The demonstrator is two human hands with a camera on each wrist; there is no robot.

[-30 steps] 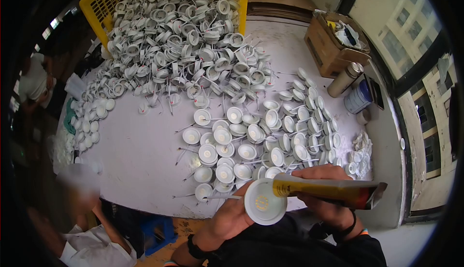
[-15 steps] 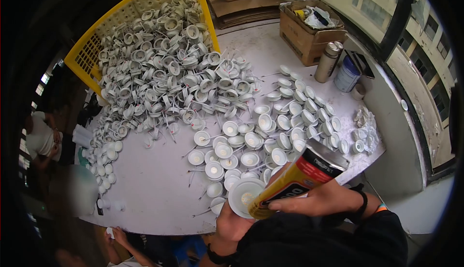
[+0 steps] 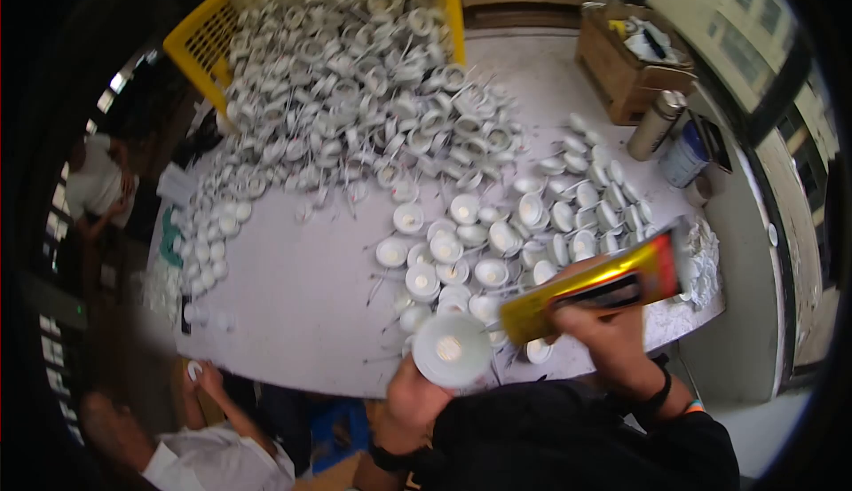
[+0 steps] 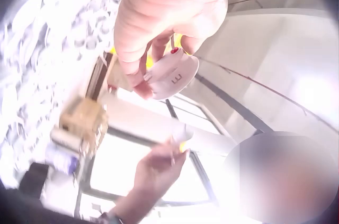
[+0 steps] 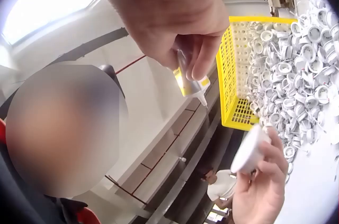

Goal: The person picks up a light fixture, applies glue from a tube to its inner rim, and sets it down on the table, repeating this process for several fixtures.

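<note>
My left hand (image 3: 414, 400) holds a round white lamp housing (image 3: 453, 350) by its rim, with its dish side and yellowish LED patch facing up. In the left wrist view the fingers pinch the edge of this housing (image 4: 172, 76), and a small red spot shows near its lead. My right hand (image 3: 605, 336) grips a yellow glue tube (image 3: 532, 312) with a black label and a red band, tilted just right of the housing. The right wrist view shows the tube's white nozzle (image 5: 200, 97) pointing down, apart from the housing (image 5: 249, 150).
Open lamp housings (image 3: 422, 281) with wire leads lie in rows ahead. Behind them, a heap of housings spills from a yellow crate (image 3: 454, 11). A cardboard box (image 3: 612, 69), a metal flask (image 3: 655, 125) and a blue-white can (image 3: 685, 158) stand right. Another person (image 3: 213, 455) sits left.
The glue tube has come off the housing toward the right, leaving a gap between them. The housing has stayed in my left hand, and the head view has swung.
</note>
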